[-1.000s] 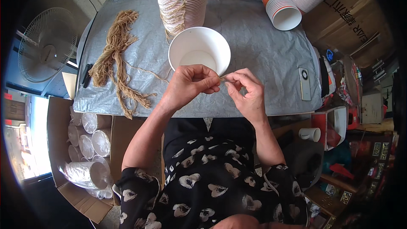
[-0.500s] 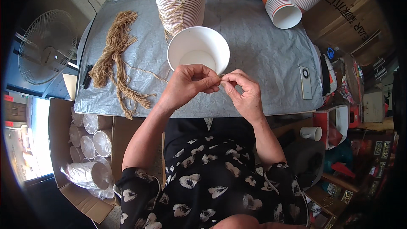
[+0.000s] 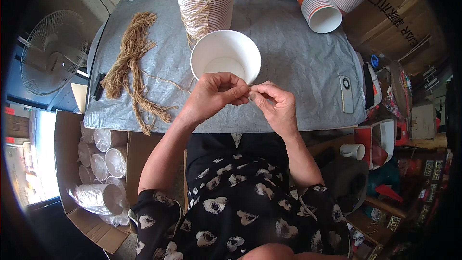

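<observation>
Pinching a strand of twine (image 3: 250, 90) at the near rim of the white paper bowl (image 3: 225, 61), we have both hands closed on it: left hand (image 3: 214, 94) and right hand (image 3: 274, 103) meet fingertip to fingertip, clamped on the strand, just above the grey table cover (image 3: 288, 53). The bowl stands upright at the table's middle, just beyond the hands, touching the base of the tall cup stack (image 3: 204, 2). Our judgement for this step: keep the pinch tight and close to the rim, keep the strand short between the fingers so it does not slip, and steady the bowl so it does not tip. Count: one white bowl; one upright stack of orange-rimmed cups with twine handles; two cup stacks lying on their sides at far right (image 3: 320, 7); one bundle of twine lengths (image 3: 130, 67) at left, strands too many to count; one small remote-like device (image 3: 346, 94); one fan (image 3: 50, 50); one mug (image 3: 352, 150)
</observation>
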Tool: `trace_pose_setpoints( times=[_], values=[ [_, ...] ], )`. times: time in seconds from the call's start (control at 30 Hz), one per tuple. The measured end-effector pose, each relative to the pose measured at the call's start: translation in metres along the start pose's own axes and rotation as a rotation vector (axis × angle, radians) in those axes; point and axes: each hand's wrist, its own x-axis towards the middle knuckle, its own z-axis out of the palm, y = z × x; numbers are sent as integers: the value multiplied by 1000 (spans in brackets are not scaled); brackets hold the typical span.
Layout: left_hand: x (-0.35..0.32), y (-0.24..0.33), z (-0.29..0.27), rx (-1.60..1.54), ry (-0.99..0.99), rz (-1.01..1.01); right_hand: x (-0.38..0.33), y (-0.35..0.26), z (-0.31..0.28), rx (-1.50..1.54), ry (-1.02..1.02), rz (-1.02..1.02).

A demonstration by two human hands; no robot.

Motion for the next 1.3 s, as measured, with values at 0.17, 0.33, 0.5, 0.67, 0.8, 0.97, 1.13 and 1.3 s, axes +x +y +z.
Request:
trace_pose_setpoints(
  times=[0.17,0.33,0.5,0.67,0.8,0.97,1.13,1.3],
  values=[
    [0,-1,1,-14,2,26,-1,0,1,58,54,58],
    [0,-2,1,-40,4,25,-2,0,2,78,59,106],
    [-1,0,2,-59,12,2,-2,0,3,86,82,102],
    [-1,2,5,-49,31,-22,-1,-1,3,0,89,6],
    [-1,5,8,3,58,-50,0,-3,3,-42,81,-14],
    [-2,3,7,27,66,-42,2,-5,2,-80,59,-18],
    [-3,4,7,27,61,-45,2,-8,1,-94,41,-27],
    [-2,3,9,19,76,-36,2,-6,3,-138,57,-110]
  ],
)
